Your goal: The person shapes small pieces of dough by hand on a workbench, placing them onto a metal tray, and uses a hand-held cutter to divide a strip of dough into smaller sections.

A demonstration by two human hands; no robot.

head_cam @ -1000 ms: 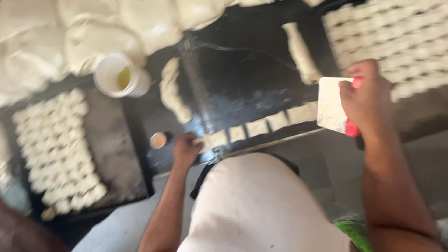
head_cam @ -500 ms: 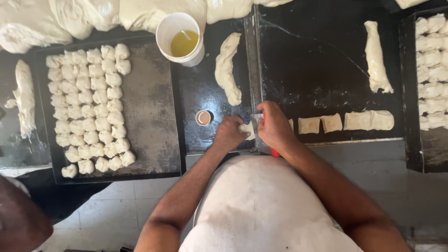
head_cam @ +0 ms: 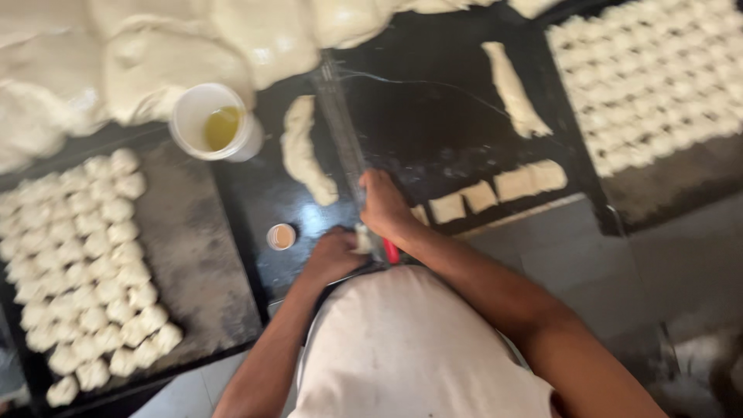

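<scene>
The small piece of dough point(head_cam: 362, 238) sits at the near edge of the dark worktop point(head_cam: 433, 116), just between my two hands. It looks pale, soft and a little sticky, so I judge it is light and will squash easily; it is better to take it from the sides with the fingertips and not to press it. My left hand point(head_cam: 329, 255) touches it, with the fingers curled around it, but how tight the grip is I cannot tell because of the blur. My right hand point(head_cam: 385, 205) is closed on a scraper with a red handle point(head_cam: 392, 251); only the handle end shows under the palm.

To the right lie four cut dough squares point(head_cam: 495, 188) in a row, flat with straight edges. Further away are two long dough strips point(head_cam: 304, 151) point(head_cam: 515, 89), uneven and limp. Near my left hand stands a small round cap point(head_cam: 282, 236), and behind it a white plastic cup of yellow oil point(head_cam: 217, 124). A big mass of dough point(head_cam: 155, 54) covers the far side, smooth and glossy. The trays point(head_cam: 193, 248) on the left and right carry many small dough balls point(head_cam: 93, 263), set closely together.
</scene>
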